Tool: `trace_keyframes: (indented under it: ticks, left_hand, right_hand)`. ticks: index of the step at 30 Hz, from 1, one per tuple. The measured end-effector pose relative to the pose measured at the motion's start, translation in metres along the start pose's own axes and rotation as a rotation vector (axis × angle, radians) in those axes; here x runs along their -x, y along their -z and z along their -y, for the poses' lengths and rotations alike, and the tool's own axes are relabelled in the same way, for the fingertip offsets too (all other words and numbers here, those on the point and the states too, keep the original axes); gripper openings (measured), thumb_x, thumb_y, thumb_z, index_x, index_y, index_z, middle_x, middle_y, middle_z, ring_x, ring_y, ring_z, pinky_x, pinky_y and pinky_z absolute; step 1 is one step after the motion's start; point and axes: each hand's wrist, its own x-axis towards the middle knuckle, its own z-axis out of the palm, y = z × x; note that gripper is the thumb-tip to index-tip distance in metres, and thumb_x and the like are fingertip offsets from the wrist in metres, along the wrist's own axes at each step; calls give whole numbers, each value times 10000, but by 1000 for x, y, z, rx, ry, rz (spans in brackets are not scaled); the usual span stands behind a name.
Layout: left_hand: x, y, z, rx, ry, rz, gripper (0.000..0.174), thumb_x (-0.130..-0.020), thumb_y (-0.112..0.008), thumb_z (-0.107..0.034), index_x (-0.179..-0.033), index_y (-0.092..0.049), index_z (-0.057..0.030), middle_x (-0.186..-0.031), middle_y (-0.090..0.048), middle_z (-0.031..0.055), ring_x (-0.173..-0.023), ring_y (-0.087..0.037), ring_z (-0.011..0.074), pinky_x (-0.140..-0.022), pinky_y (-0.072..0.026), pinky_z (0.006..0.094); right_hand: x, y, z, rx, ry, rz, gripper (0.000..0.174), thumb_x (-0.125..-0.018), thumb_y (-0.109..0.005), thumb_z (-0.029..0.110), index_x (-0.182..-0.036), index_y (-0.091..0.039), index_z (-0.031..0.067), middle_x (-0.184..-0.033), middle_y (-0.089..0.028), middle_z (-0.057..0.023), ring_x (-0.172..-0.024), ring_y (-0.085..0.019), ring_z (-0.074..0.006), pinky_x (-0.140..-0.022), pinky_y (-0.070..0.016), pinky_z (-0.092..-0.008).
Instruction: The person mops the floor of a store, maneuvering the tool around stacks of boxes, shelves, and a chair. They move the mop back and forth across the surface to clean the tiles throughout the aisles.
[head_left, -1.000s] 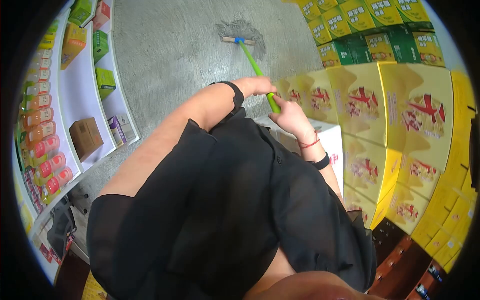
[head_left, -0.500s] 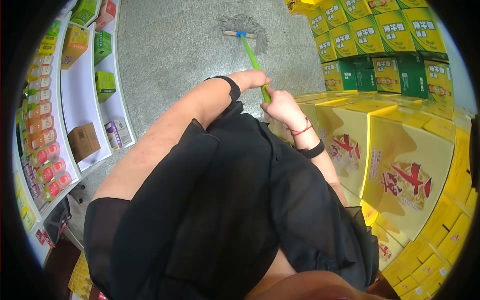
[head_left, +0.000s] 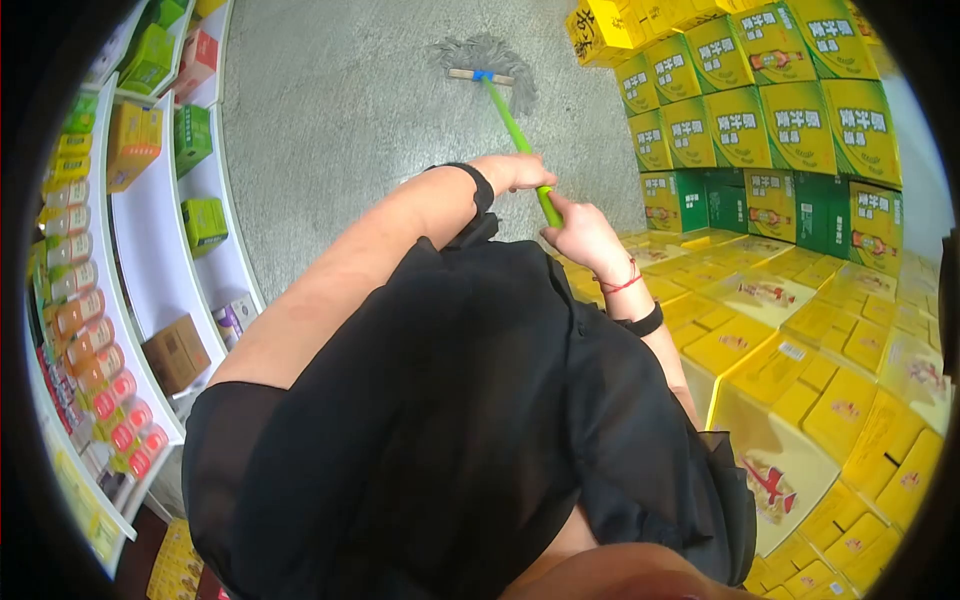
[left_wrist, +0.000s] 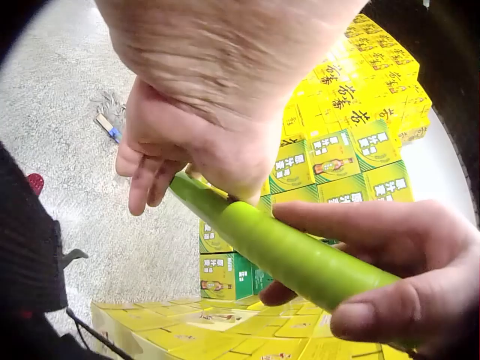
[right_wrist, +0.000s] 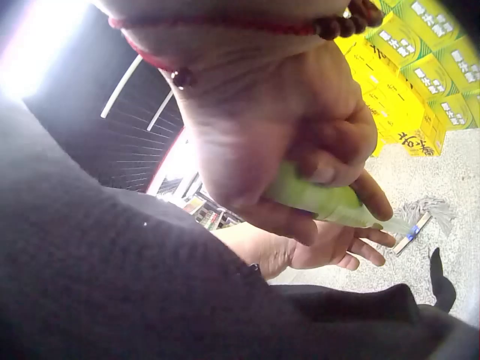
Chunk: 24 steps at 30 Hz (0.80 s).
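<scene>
A mop lies ahead on the floor, its grey string head (head_left: 515,60) fanned out beyond a flat bar with a blue joint (head_left: 484,77). Its green handle (head_left: 510,125) slants back toward the body. My right hand (head_left: 585,238) grips the handle near its top end, thumb along it, as the left wrist view also shows. Farther down the handle is my left hand (head_left: 517,173), holding it loosely with fingers bent over it. In the right wrist view the left fingers (right_wrist: 367,244) appear just below the handle, fairly spread.
White shelves (head_left: 150,230) with bottles (head_left: 90,335) and small boxes stand along the left. Stacked yellow cartons (head_left: 800,330) crowd close on the right, with green and yellow beer cartons (head_left: 770,130) behind them. Grey floor (head_left: 330,110) runs between.
The shelves and cartons have shifted down in the head view, showing more of the far cartons. Both hands and the handle went slightly up the view, then back down, still holding the mop.
</scene>
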Motion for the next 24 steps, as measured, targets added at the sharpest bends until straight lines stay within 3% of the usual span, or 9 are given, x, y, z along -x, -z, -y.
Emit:
trace_keyframes:
  ticks: [5, 9, 11, 12, 14, 17, 24]
  left_hand:
    - [-25, 89, -6, -54, -8, 139, 823, -702, -569, -477, -1265, -325, 72, -927, -580, 221, -674, -582, 251, -595, -460, 330]
    - [-58, 125, 6, -37, -45, 89, 832, -693, -577, -490, -1260, -337, 69, -960, -565, 231, -710, -574, 260, -612, -457, 329]
    - [-65, 141, 3, -1, -19, 175, 813, -705, -565, -491, -1257, -346, 64, -1092, -522, 252, -886, -566, 297, -745, -451, 342]
    - [-70, 143, 5, 1, -20, 179, 813, -705, -565, -491, -1257, -346, 64, -1092, -522, 252, -886, -566, 297, -745, -451, 342]
    - [-83, 149, 9, -92, -50, 111, 792, -726, -540, -500, -1252, -354, 61, -1195, -459, 261, -1057, -499, 330, -894, -387, 349]
    - [-89, 169, 5, -81, -21, 133, 778, -743, -514, -509, -1254, -356, 56, -1227, -427, 266, -1159, -415, 341, -974, -314, 346]
    - [-127, 213, -10, -89, -24, 139, 792, -742, -511, -525, -1266, -348, 45, -1249, -410, 256, -1168, -403, 340, -969, -319, 342]
  right_hand:
    - [-75, 45, 11, 41, 12, 82, 505, -680, -581, 183, -1124, -479, -34, -759, -590, -244, -760, -577, -384, -706, -465, -434]
    - [-115, 71, 20, -14, -23, 77, 513, -688, -585, 189, -1137, -473, -31, -766, -592, -241, -765, -576, -386, -707, -464, -433]
    - [-127, 79, 22, -58, -97, 99, 544, -697, -599, 204, -1181, -459, -1, -777, -582, -256, -791, -568, -380, -711, -452, -416]
    - [-133, 81, 22, -59, -101, 102, 544, -697, -599, 204, -1181, -459, -1, -777, -582, -256, -791, -568, -380, -711, -452, -416]
    - [-145, 86, 20, -49, -31, 30, 530, -688, -585, 188, -1153, -464, -34, -769, -591, -246, -764, -577, -383, -710, -463, -433]
    - [-166, 93, 16, -10, -51, 77, 537, -683, -583, 185, -1157, -462, -34, -768, -591, -245, -762, -575, -386, -712, -462, -434]
    - [-212, 128, -8, -33, -13, 78, 531, -678, -576, 179, -1150, -464, -36, -757, -587, -246, -753, -573, -388, -705, -459, -439]
